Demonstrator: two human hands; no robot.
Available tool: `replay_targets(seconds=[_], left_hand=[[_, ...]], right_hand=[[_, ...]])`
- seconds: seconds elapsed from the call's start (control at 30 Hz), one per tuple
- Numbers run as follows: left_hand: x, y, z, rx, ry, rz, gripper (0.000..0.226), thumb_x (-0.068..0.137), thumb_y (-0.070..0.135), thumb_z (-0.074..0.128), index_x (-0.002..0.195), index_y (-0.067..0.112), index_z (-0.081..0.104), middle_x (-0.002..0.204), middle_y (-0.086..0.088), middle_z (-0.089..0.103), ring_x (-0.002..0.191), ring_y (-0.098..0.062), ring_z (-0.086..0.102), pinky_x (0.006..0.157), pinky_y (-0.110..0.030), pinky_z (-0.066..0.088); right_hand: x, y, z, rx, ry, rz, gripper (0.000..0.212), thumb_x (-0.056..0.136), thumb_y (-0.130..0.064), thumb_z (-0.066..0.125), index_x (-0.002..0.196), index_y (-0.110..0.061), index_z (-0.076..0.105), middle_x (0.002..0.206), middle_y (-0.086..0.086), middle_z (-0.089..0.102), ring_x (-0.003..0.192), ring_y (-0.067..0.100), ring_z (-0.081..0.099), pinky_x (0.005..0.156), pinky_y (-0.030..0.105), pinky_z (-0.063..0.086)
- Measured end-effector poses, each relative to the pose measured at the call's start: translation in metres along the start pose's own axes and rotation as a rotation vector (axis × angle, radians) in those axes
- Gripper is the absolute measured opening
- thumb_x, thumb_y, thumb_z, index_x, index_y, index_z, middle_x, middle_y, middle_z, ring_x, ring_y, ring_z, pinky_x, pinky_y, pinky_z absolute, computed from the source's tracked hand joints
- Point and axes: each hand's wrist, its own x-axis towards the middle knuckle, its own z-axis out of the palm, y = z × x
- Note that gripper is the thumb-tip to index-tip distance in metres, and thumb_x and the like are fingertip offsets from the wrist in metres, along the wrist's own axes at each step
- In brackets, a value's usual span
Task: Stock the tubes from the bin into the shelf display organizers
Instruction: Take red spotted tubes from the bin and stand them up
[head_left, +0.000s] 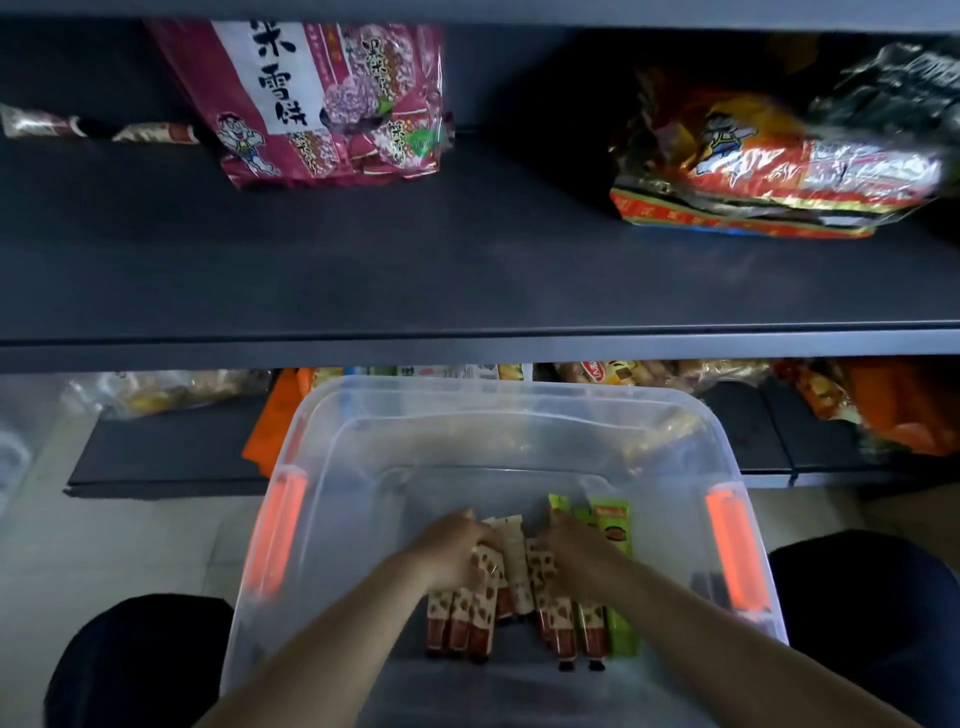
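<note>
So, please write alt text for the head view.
Both hands, left hand and right hand, gather brown tubes inside a clear bin; green tubes lie beside. Above, a dark shelf holds snack bags.

Clear plastic bin with orange side handles (736, 545), set below a dark grey shelf (467, 280). Inside: brown-and-cream patterned tubes (483, 613) lying side by side, green tubes (618, 530) at their right. Left hand (453, 545) and right hand (582, 545) both rest on the tubes, fingers curled over them. On the shelf: pink rice-cracker bag (322, 98), orange-red snack bag (769, 171).
</note>
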Motion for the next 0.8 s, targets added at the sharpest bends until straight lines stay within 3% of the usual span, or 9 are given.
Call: replay_targets(seconds=[0.07,0.1,0.2,0.33,0.43,0.5,0.57,0.63,0.8], left_hand=[[0.000,-0.001,0.004,-0.041,0.008,-0.010,0.051,0.083,0.016,0.068,0.131,0.019,0.052,0.129,-0.008,0.043,0.118,-0.024,0.047,0.093,-0.026,0.041],[-0.002,-0.001,0.006,-0.066,0.017,-0.013,0.052,0.083,0.015,0.069,0.132,0.018,0.051,0.130,-0.007,0.042,0.119,-0.024,0.046,0.094,-0.024,0.041],[-0.008,0.001,0.008,-0.152,0.059,-0.018,0.044,0.083,0.016,0.070,0.125,0.011,0.057,0.127,-0.005,0.048,0.117,-0.019,0.049,0.089,-0.019,0.040],[-0.018,0.005,0.006,-0.260,0.086,-0.062,0.037,0.080,0.017,0.072,0.115,0.008,0.062,0.120,-0.004,0.062,0.111,-0.016,0.057,0.093,-0.028,0.048],[-0.025,0.010,-0.003,-0.258,0.118,-0.061,0.038,0.079,0.019,0.074,0.113,0.008,0.063,0.116,-0.005,0.063,0.107,-0.017,0.059,0.086,-0.025,0.048],[-0.031,0.016,-0.016,-0.265,0.175,-0.054,0.029,0.078,0.024,0.074,0.103,0.014,0.064,0.101,-0.002,0.065,0.094,-0.016,0.062,0.074,-0.023,0.046],[-0.038,0.024,-0.034,-0.262,0.230,-0.041,0.013,0.079,0.022,0.073,0.080,0.020,0.060,0.079,0.002,0.062,0.073,-0.011,0.058,0.062,-0.021,0.042],[-0.047,0.037,-0.058,-0.240,0.275,-0.020,0.025,0.079,0.018,0.069,0.063,0.022,0.051,0.065,0.006,0.052,0.059,-0.006,0.047,0.054,-0.021,0.034],[-0.079,0.091,-0.126,-0.125,0.356,0.090,0.023,0.075,0.019,0.068,0.060,0.012,0.053,0.061,0.002,0.047,0.057,-0.012,0.041,0.056,-0.027,0.028]], right_hand=[[0.000,-0.003,-0.005,-0.088,-0.065,-0.039,0.033,0.086,-0.013,0.059,0.118,-0.006,0.056,0.125,0.013,0.051,0.112,0.030,0.052,0.090,0.034,0.044],[0.000,-0.003,-0.008,-0.064,-0.090,-0.011,0.036,0.086,-0.012,0.059,0.121,-0.006,0.054,0.129,0.012,0.051,0.114,0.028,0.052,0.090,0.032,0.044],[-0.003,-0.006,-0.012,0.024,-0.116,0.028,0.035,0.089,-0.011,0.058,0.123,-0.008,0.052,0.125,0.009,0.055,0.111,0.023,0.054,0.086,0.028,0.044],[-0.010,-0.004,-0.021,0.136,-0.134,0.016,0.040,0.086,-0.010,0.063,0.124,-0.012,0.051,0.127,0.005,0.054,0.113,0.020,0.053,0.085,0.025,0.043],[-0.016,0.000,-0.030,0.202,-0.118,-0.009,0.036,0.083,-0.008,0.066,0.118,-0.014,0.057,0.120,0.001,0.057,0.111,0.017,0.054,0.079,0.022,0.043],[-0.023,0.003,-0.042,0.246,-0.003,-0.013,0.026,0.082,-0.009,0.068,0.104,-0.020,0.060,0.108,-0.003,0.059,0.102,0.014,0.056,0.077,0.022,0.044],[-0.035,0.003,-0.057,0.322,0.136,-0.001,0.021,0.081,-0.009,0.068,0.097,-0.020,0.061,0.107,-0.003,0.061,0.102,0.013,0.058,0.085,0.027,0.048],[-0.052,0.001,-0.077,0.384,0.222,-0.039,0.017,0.083,-0.011,0.068,0.093,-0.020,0.059,0.107,-0.002,0.063,0.103,0.015,0.059,0.089,0.032,0.049],[-0.111,-0.007,-0.157,0.341,0.413,-0.155,0.017,0.081,-0.009,0.067,0.088,-0.023,0.061,0.092,-0.008,0.064,0.090,0.008,0.061,0.081,0.027,0.048]])
